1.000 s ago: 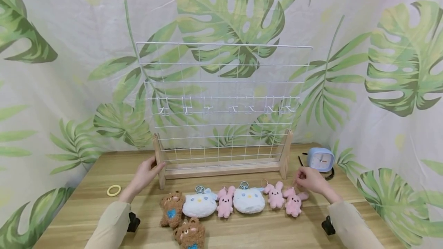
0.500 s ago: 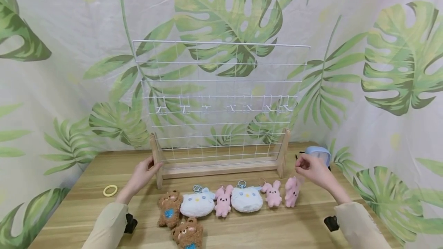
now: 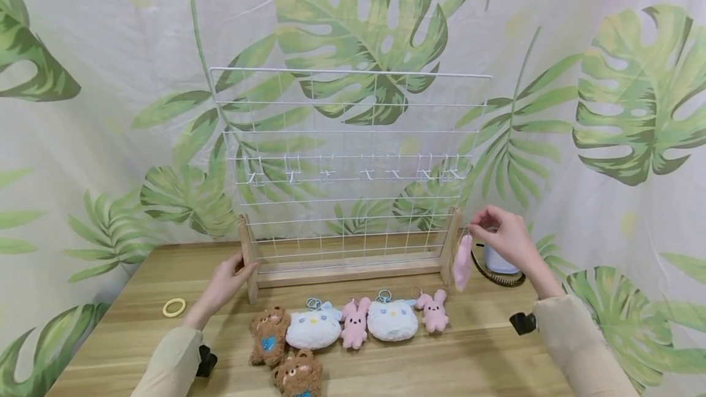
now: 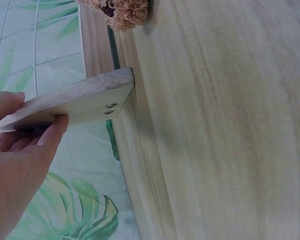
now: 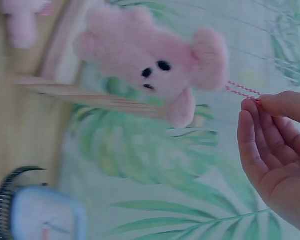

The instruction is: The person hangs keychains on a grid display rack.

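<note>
My right hand (image 3: 504, 234) pinches the thin pink ball chain (image 5: 244, 92) of a pink plush bunny keychain (image 5: 155, 65), which dangles beside the rack's right wooden leg. In the head view the bunny shows edge-on. My left hand (image 3: 225, 280) grips the left wooden leg (image 4: 85, 97) of the white wire grid rack (image 3: 353, 132), thumb on one side and fingers on the other. A row of white hooks (image 3: 366, 174) runs across the grid's middle, bare of any keychain. On the table in front lie two pink bunnies (image 3: 434, 311), two white plush heads (image 3: 313, 328) and two brown bears (image 3: 269, 336).
A blue alarm clock (image 3: 499, 260), partly behind my right hand, stands at the table's right rear with a black coiled cord (image 3: 499, 280) by it. To the left lies a yellow ring (image 3: 174, 307). A leaf-print curtain (image 3: 551, 109) hangs behind the rack.
The right hand has lifted the rightmost pink bunny off the table by its chain, raising it up beside the rack's right leg. The left hand stays on the left leg.
</note>
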Tool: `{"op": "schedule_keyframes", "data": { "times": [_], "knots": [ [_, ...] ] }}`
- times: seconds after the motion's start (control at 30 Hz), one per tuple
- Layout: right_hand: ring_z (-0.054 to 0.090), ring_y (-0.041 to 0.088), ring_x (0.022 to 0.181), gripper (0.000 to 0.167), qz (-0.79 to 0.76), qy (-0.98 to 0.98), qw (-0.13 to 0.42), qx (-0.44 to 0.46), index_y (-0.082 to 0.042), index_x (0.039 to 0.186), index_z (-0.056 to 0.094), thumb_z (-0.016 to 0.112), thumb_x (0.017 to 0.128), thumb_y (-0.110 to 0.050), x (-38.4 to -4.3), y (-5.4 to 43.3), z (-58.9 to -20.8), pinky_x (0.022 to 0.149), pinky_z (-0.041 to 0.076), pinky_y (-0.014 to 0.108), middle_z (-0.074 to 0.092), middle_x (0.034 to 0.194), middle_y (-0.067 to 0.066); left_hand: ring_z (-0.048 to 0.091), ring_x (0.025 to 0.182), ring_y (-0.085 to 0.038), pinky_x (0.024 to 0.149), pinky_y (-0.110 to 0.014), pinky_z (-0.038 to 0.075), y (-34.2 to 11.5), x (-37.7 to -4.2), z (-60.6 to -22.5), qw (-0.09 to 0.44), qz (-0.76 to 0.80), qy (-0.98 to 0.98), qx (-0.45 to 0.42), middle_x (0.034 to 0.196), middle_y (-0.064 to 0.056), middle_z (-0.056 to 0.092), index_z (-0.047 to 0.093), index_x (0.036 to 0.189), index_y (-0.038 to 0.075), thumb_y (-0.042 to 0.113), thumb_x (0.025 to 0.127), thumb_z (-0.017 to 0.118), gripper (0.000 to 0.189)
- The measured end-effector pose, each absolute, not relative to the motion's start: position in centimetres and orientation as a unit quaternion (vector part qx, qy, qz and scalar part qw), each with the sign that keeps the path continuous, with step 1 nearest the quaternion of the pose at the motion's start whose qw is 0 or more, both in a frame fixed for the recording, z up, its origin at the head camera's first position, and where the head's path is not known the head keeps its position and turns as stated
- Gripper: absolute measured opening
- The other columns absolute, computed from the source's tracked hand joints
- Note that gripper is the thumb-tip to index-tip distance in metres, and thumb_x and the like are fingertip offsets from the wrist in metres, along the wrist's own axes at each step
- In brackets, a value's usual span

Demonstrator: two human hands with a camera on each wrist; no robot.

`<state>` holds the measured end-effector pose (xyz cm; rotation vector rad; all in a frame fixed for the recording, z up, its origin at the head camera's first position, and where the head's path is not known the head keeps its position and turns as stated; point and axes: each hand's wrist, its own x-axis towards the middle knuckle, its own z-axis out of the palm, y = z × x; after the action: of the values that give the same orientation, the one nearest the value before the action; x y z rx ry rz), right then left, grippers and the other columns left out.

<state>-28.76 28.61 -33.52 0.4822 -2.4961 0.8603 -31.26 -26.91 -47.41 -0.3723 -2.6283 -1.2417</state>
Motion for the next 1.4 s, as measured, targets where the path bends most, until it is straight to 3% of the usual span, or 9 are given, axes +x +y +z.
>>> {"op": "schedule_keyframes", "data": {
  "times": [0.23, 0.5, 0.77, 0.97, 1.4],
  "knots": [
    [0.059, -0.015, 0.074, 0.008, 0.359, -0.866, 0.284, 0.204, 0.003, 0.091, 0.067, 0.072, 0.089, -0.003, -29.9, 27.5, -29.3, 0.065, 0.052, 0.005, 0.072, 0.088, 0.021, 0.059, 0.12, -0.047, 0.099, -0.057, 0.052, -27.0, -31.2, -47.5, 0.093, -0.427, -0.891, -0.126, 0.128, -0.036, 0.06, 0.051, 0.132, -0.014, 0.02, 0.105, 0.051, 0.043],
    [0.061, -0.013, 0.075, 0.012, 0.385, -0.851, 0.291, 0.208, 0.004, 0.095, 0.067, 0.071, 0.09, -0.006, -30.8, 26.7, -26.4, 0.065, 0.052, 0.004, 0.072, 0.092, 0.024, 0.058, 0.122, -0.048, 0.099, -0.056, 0.052, -27.0, -31.5, -47.7, 0.09, -0.426, -0.892, -0.122, 0.131, -0.037, 0.057, 0.049, 0.135, -0.014, 0.02, 0.105, 0.05, 0.045],
    [0.06, -0.014, 0.073, 0.012, 0.355, -0.872, 0.279, 0.19, 0.0, 0.096, 0.067, 0.07, 0.092, -0.011, -32.1, 26.8, -26.0, 0.061, 0.049, 0.008, 0.073, 0.093, 0.019, 0.059, 0.121, -0.046, 0.101, -0.058, 0.05, -26.9, -31.3, -47.6, 0.098, -0.423, -0.892, -0.122, 0.126, -0.034, 0.062, 0.055, 0.126, -0.012, 0.019, 0.104, 0.052, 0.038],
    [0.061, -0.009, 0.072, 0.014, 0.357, -0.884, 0.248, 0.175, -0.001, 0.098, 0.066, 0.068, 0.094, -0.014, -33.1, 27.0, -26.7, 0.063, 0.05, 0.009, 0.073, 0.094, 0.018, 0.056, 0.124, -0.048, 0.102, -0.059, 0.049, -27.0, -31.3, -47.5, 0.096, -0.422, -0.893, -0.122, 0.13, -0.036, 0.058, 0.051, 0.133, -0.013, 0.018, 0.104, 0.051, 0.042],
    [0.057, -0.013, 0.07, 0.015, 0.342, -0.894, 0.243, 0.16, -0.002, 0.097, 0.068, 0.07, 0.093, -0.016, -34.1, 27.0, -28.0, 0.061, 0.048, 0.01, 0.074, 0.094, 0.019, 0.053, 0.128, -0.049, 0.103, -0.059, 0.049, -27.0, -31.1, -47.5, 0.081, -0.423, -0.895, -0.118, 0.136, -0.036, 0.054, 0.046, 0.139, -0.013, 0.022, 0.106, 0.049, 0.048]
  ]
}}
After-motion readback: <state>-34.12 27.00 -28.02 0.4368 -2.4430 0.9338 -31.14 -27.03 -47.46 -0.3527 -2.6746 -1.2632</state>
